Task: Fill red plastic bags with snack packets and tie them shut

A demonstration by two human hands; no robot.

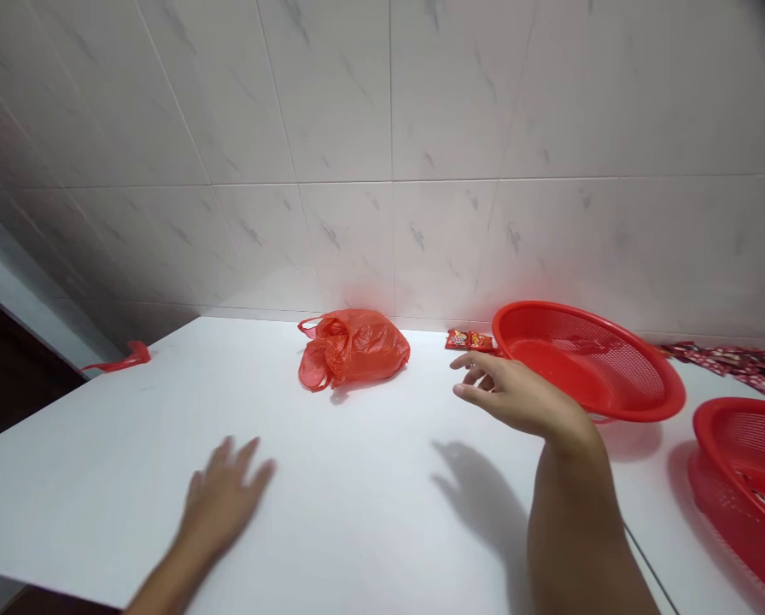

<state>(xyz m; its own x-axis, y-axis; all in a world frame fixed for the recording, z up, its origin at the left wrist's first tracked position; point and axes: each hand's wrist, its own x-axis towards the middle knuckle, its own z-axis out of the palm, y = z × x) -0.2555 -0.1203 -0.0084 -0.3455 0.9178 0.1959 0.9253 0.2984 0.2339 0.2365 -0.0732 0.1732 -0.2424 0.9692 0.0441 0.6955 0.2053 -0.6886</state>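
My left hand [222, 495] hovers over or rests on the white table [331, 512], fingers spread and slightly blurred, holding nothing. Raised above the table, my right hand [510, 389] has its fingers loosely curved and apart, with nothing in them; its shadow falls below it. Ahead of both hands, near the wall, lies a filled red plastic bag [363, 346] with its handles toward the left. Just beyond my right fingers are small red packets [469, 341]. A red plastic colander [613, 367] stands beside that hand, tilted, partly behind my wrist.
At the right edge stands a second red colander [709, 478] with packets inside. Behind it lies a red patterned cloth or wrapping [741, 363]. A red plastic strip [123, 359] lies at the table's far left edge. The marbled tile wall [382, 239] bounds the back.
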